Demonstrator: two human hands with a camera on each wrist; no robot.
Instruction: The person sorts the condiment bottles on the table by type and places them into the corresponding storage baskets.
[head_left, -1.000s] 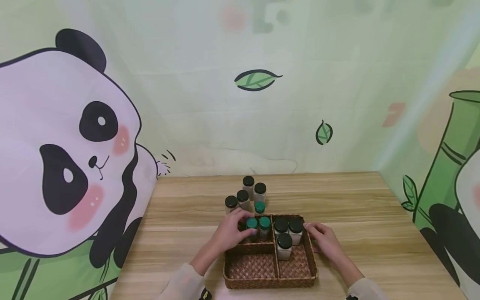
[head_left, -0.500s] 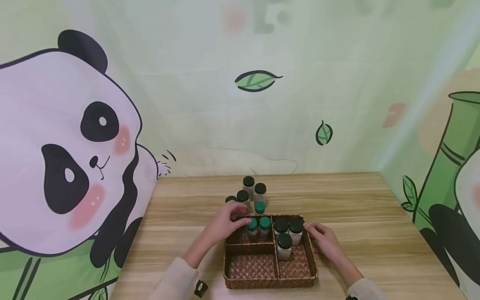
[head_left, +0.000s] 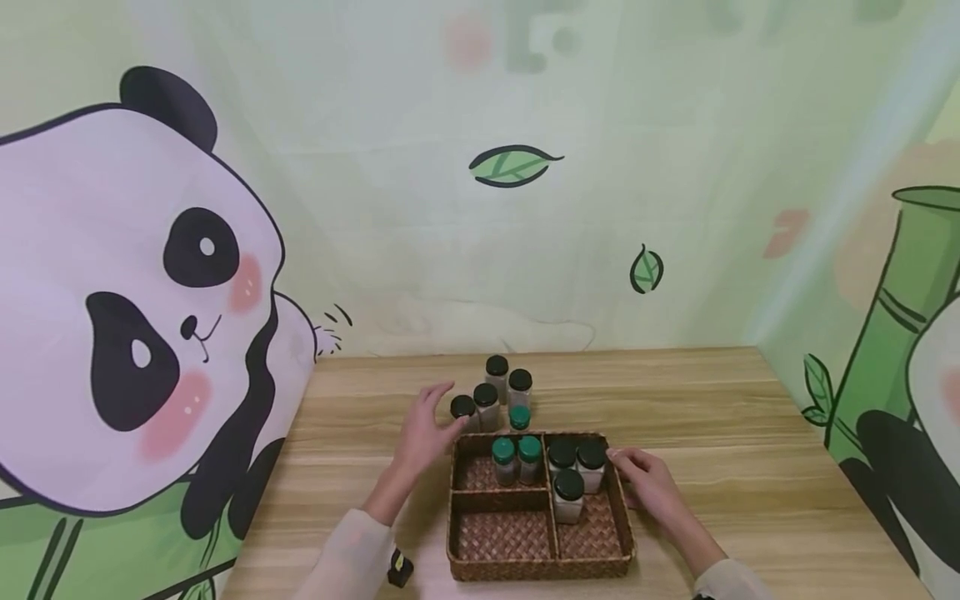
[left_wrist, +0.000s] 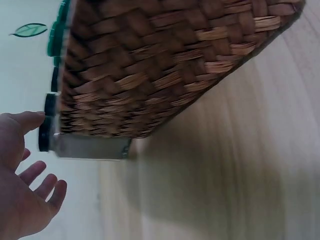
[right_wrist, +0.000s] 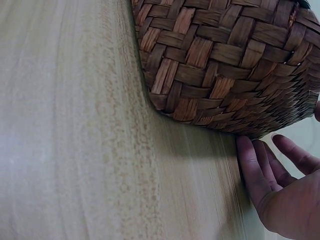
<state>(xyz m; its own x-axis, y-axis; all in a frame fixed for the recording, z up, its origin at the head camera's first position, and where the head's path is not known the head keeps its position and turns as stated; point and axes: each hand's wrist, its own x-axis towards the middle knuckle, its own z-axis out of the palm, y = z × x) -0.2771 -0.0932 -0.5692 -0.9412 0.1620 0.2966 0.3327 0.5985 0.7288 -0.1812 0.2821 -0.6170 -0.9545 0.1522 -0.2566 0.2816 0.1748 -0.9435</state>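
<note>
My left hand (head_left: 423, 437) is spread with thumb and fingers apart around the nearest black-lidded jar (head_left: 463, 407), left of the woven basket's back corner. In the left wrist view the thumb tip of the left hand (left_wrist: 25, 175) comes right at that jar's black lid (left_wrist: 44, 134). My right hand (head_left: 656, 483) rests its fingertips at the right side of the divided basket (head_left: 540, 568); the right wrist view has its fingers (right_wrist: 251, 167) extended against the woven wall. Two green-lidded jars (head_left: 517, 450) stand in the back left compartment, three black-lidded jars (head_left: 568, 483) in the right one.
Behind the basket, more black-lidded jars (head_left: 497, 367) and one green-lidded jar (head_left: 519, 417) stand on the wooden table (head_left: 712, 400). A panda-print cloth (head_left: 420, 250) hangs along the table's back edge.
My left hand has left the green-lidded jar in the back left compartment and moved left and back to the nearest black-lidded jar outside. The right hand and basket have stayed in place.
</note>
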